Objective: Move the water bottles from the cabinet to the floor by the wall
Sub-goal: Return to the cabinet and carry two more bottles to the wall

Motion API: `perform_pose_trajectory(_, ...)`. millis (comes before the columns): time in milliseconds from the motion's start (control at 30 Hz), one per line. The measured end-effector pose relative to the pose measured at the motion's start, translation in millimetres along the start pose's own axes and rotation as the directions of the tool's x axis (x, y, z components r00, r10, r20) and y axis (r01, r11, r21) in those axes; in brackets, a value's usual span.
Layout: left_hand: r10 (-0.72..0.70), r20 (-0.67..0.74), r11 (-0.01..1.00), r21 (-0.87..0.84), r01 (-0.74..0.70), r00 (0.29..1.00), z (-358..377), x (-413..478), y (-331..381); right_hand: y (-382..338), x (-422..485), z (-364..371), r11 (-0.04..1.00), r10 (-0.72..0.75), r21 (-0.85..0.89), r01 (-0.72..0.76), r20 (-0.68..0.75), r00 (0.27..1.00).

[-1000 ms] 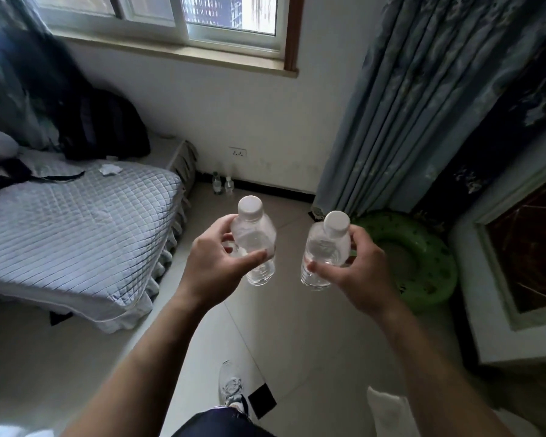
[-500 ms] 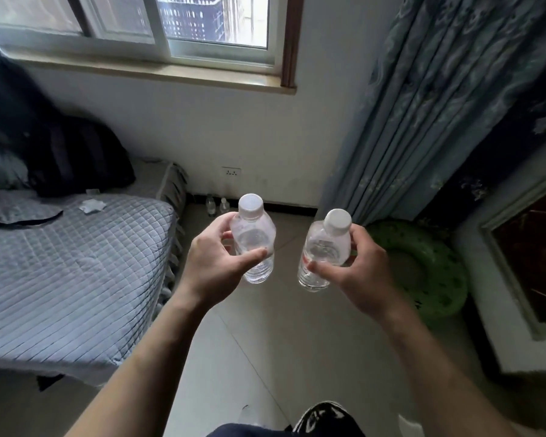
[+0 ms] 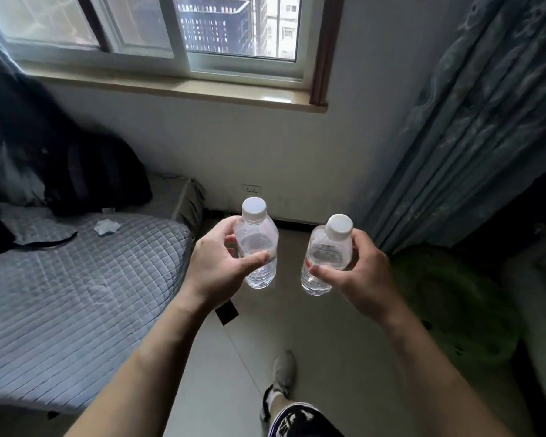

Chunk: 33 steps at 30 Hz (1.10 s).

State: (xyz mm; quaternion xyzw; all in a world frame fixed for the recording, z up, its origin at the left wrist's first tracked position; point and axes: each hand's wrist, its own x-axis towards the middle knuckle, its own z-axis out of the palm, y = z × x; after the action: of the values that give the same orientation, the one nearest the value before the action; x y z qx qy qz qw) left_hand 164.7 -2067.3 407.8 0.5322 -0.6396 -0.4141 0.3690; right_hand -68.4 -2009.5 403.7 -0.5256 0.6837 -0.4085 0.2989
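Note:
I hold two small clear water bottles with white caps upright in front of me, above the tiled floor (image 3: 316, 342). My left hand (image 3: 216, 266) is wrapped around the left bottle (image 3: 259, 244). My right hand (image 3: 363, 272) grips the right bottle (image 3: 325, 263), which has a bit of red label under my thumb. The white wall (image 3: 265, 152) under the window lies straight ahead, with a dark skirting at its foot. The bottles seen earlier on the floor by the wall are hidden behind my left hand and bottle.
A bed with a grey quilted cover (image 3: 76, 279) fills the left side, a dark backpack (image 3: 98, 178) at its head. Blue-grey curtains (image 3: 470, 152) hang at right above a green swim ring (image 3: 454, 310). A wall socket (image 3: 252, 188) sits low. My shoe (image 3: 282, 370) stands on the floor.
I have walked closer to the window wall; the wall and sill look larger. Both hands keep the same hold on the bottles. The floor bottles have slipped out of sight behind my left hand.

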Motion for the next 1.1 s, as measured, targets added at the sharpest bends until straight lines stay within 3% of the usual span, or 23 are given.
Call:
perform_pose_trajectory(600, -0.059, -0.069, 0.998, -0.012, 0.059, 0.996, -3, 222, 11, -16, 241, 15, 0.999, -0.038, 0.000, 0.039, 0.074, 0.997)
perform_pose_trajectory(1100, -0.086, 0.022, 0.995, -0.052, 0.087, 0.996, -35, 411, -33, -39, 394, 80, 0.998, 0.066, -0.027, -0.065, 0.035, 0.997)
